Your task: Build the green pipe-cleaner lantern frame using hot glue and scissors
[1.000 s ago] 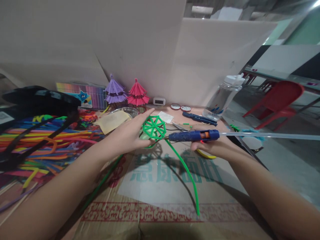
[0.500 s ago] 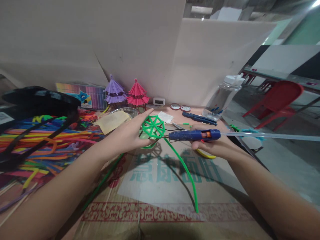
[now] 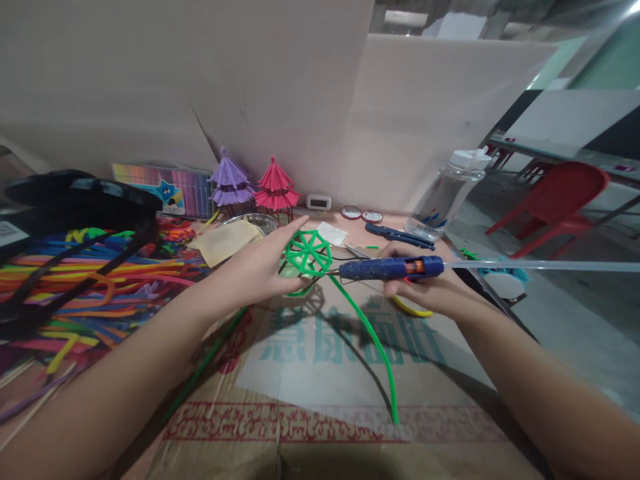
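My left hand [image 3: 265, 267] grips a green pipe-cleaner frame [image 3: 309, 252], a wheel-like shape with spokes, between thumb and fingers. From its lower edge a long green pipe cleaner [image 3: 373, 327] curves down toward the cardboard. In my right hand [image 3: 425, 287] is a blue hot glue gun [image 3: 385, 269], lying level and pointing left. Its metal tip meets the frame's lower right edge or lies just in front of it; I cannot tell which. A long clear glue stick [image 3: 540, 266] sticks out of the gun's back.
Cardboard [image 3: 310, 400] covers the near table. At left lie many coloured pipe cleaners [image 3: 135, 280] and a black bag [image 3: 80, 200]. Behind stand a purple paper-like pagoda [image 3: 231, 180], a red one [image 3: 277, 187] and a small clock [image 3: 319, 202]. A water bottle [image 3: 445, 193] and dark blue stapler-like tool [image 3: 400, 236] are at right.
Both hands, the green frame and the glue gun hold nearly the same pose. The whole view has shifted very slightly.
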Demonstrator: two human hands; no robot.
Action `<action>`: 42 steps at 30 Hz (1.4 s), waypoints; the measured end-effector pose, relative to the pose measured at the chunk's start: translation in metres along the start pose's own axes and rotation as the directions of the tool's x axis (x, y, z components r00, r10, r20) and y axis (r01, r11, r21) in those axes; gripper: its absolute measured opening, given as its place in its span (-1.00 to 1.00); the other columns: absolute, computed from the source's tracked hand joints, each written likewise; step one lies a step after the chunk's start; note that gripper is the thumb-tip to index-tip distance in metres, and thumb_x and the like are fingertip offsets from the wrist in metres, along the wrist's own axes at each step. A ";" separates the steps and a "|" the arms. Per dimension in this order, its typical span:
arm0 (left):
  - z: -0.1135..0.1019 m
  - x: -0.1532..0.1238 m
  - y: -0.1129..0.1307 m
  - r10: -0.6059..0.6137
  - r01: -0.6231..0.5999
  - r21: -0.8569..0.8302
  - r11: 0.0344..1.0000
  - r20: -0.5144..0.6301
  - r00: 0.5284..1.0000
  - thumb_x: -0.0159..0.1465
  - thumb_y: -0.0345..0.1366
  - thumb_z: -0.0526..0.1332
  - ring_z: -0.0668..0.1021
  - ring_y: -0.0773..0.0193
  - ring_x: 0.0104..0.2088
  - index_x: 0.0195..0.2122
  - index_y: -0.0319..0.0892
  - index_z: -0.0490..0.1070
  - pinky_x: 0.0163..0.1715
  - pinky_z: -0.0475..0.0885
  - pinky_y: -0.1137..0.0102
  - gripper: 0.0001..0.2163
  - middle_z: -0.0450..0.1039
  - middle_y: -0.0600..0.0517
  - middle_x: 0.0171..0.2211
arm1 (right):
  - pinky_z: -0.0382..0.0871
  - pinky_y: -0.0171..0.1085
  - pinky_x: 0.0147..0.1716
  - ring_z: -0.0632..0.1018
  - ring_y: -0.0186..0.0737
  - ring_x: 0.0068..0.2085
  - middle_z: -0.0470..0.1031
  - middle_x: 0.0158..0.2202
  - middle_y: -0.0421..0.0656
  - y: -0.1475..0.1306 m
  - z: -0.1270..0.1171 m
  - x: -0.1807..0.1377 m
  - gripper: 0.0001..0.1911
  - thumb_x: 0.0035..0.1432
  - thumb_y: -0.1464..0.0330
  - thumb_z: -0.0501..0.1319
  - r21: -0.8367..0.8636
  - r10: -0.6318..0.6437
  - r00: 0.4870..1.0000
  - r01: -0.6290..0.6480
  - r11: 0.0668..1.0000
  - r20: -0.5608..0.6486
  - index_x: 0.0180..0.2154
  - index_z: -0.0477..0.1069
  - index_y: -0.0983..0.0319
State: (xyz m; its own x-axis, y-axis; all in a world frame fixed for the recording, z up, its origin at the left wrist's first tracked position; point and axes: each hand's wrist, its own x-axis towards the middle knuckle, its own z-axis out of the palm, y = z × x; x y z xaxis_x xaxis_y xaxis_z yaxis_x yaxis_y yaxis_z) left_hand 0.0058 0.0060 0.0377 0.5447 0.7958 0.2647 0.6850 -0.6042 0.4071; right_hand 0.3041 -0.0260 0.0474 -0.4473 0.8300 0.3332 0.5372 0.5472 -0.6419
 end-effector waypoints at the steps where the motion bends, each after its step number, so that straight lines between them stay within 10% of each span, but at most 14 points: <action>1: 0.000 0.000 0.000 0.003 -0.003 0.000 1.000 -0.001 1.000 0.19 -0.10 0.31 0.37 -0.06 0.31 0.47 -0.16 -0.15 0.24 0.32 0.17 -0.09 0.14 -0.20 0.41 | 0.17 -0.31 -0.47 0.36 -0.28 -0.45 0.38 -0.46 -0.23 0.001 0.000 0.000 -0.47 0.02 -0.12 0.36 0.002 0.003 1.000 -0.003 1.000 -0.011 -0.34 0.39 0.21; 28: 0.001 0.001 -0.005 -0.045 0.043 -0.087 0.995 -0.018 0.999 0.17 -0.09 0.34 0.39 -0.08 0.29 0.47 -0.14 -0.12 0.23 0.35 0.14 -0.08 0.17 -0.17 0.40 | 0.19 -0.31 -0.48 0.39 -0.27 -0.46 0.43 -0.49 -0.23 0.003 0.004 0.000 -0.46 -0.04 -0.14 0.40 0.008 0.050 0.999 -0.049 0.999 -0.019 -0.37 0.42 0.20; 36: 0.043 0.004 -0.016 -0.068 0.031 -0.241 0.970 -0.146 0.987 0.16 -0.03 0.40 0.24 -0.10 0.39 0.46 -0.10 -0.11 0.36 0.17 0.06 -0.05 0.10 -0.19 0.42 | 0.41 -0.24 -0.25 0.58 -0.15 -0.27 0.60 -0.34 -0.09 0.039 -0.007 0.012 -0.52 0.30 -0.01 0.09 0.117 0.229 0.954 -0.209 0.971 -0.192 -0.34 0.55 0.21; 42: 0.085 -0.020 -0.025 -0.224 0.109 -0.505 0.856 -0.174 0.959 0.10 -0.06 0.45 0.16 -0.11 0.42 0.48 -0.06 -0.24 0.40 0.04 0.01 0.07 0.04 -0.23 0.44 | 0.39 -0.31 -0.32 0.60 -0.12 -0.22 0.64 -0.29 -0.10 0.076 -0.006 0.075 -0.67 0.15 0.09 0.30 -0.040 0.424 0.872 -0.446 0.894 -0.244 -0.28 0.60 0.23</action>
State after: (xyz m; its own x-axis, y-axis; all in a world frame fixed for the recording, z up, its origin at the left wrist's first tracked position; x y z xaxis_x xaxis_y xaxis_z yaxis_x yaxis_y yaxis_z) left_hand 0.0192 0.0020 -0.0524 0.2845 0.9057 0.3143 0.4017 -0.4103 0.8187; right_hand 0.3157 0.0780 0.0281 0.0116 0.9823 0.1870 0.7084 0.1239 -0.6948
